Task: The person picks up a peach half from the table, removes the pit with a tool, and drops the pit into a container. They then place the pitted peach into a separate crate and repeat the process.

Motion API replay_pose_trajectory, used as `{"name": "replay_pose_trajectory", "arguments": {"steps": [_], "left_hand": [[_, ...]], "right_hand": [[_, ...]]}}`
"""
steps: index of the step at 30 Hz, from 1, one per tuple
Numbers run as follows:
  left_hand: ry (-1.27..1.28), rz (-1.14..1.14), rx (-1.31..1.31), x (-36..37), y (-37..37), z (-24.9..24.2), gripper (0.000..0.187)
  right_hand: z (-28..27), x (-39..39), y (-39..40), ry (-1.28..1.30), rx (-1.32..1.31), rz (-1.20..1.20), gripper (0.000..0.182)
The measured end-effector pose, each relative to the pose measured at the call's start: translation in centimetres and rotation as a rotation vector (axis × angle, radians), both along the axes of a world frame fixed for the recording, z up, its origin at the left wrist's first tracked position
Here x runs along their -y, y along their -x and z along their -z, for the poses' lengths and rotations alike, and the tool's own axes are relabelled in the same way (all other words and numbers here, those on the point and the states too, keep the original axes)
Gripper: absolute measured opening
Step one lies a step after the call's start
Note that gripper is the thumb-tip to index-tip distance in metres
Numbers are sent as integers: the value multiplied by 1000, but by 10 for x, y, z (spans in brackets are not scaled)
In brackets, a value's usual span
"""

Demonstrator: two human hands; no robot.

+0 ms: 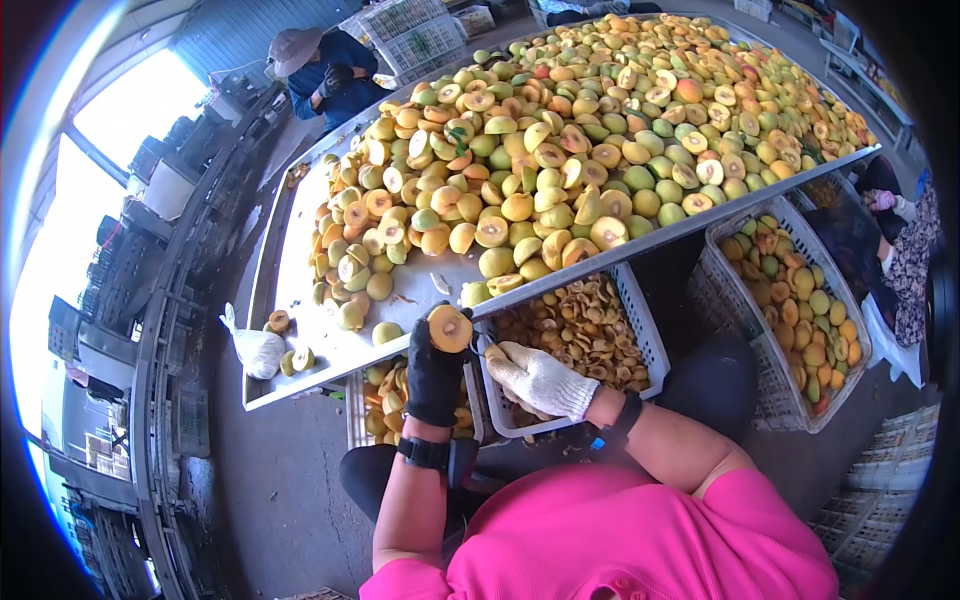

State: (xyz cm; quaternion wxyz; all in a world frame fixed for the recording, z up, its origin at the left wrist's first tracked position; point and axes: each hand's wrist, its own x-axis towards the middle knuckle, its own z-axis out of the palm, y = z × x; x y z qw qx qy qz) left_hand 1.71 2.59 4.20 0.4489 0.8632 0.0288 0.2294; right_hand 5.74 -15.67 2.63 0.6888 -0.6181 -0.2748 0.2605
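My left hand (434, 380), in a black glove, holds a halved fruit (450, 329) with its cut face and brown centre toward me. Close beside it, my right hand (540, 380), in a white knit glove, is closed round a small tool (482, 344) that is mostly hidden. Both hands are over the front edge of a metal table (330, 372) heaped with halved yellow and green fruit (540, 160). Below my right hand stands a white crate (655, 350) with small brown and orange pieces. Under my left hand another crate (358, 410) holds fruit halves.
A plastic bag (258, 350) lies on the table's left corner. A crate of fruit (790, 310) stands at the right, near stacked crates (880, 480). A person in a hat (335, 80) works across the table; another person (905, 240) sits at far right.
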Motion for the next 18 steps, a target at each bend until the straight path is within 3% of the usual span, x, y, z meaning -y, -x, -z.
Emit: {"name": "replay_pose_trajectory", "arguments": {"steps": [1, 3, 5, 7, 11, 13, 15, 18], "left_hand": [[225, 58, -17, 2, -1, 9, 33], [698, 128, -24, 6, -2, 25, 38], [1329, 185, -129, 9, -4, 35, 46], [978, 221, -53, 14, -3, 45, 45], [1059, 188, -73, 21, -2, 41, 38], [837, 149, -66, 27, 2, 34, 35], [420, 100, -56, 29, 6, 31, 35], [636, 174, -85, 20, 4, 38, 42]], "right_hand": [[4, -1, 1, -23, 223, 87, 28], [10, 5, 0, 60, 336, 91, 31], [17, 5, -2, 103, 535, 120, 31], [12, 7, -1, 107, 475, 110, 33], [8, 9, 1, 152, 457, 106, 35], [7, 9, 2, 162, 467, 104, 37], [8, 8, 3, 166, 487, 99, 38], [14, 8, 3, 267, 507, 95, 41]]}}
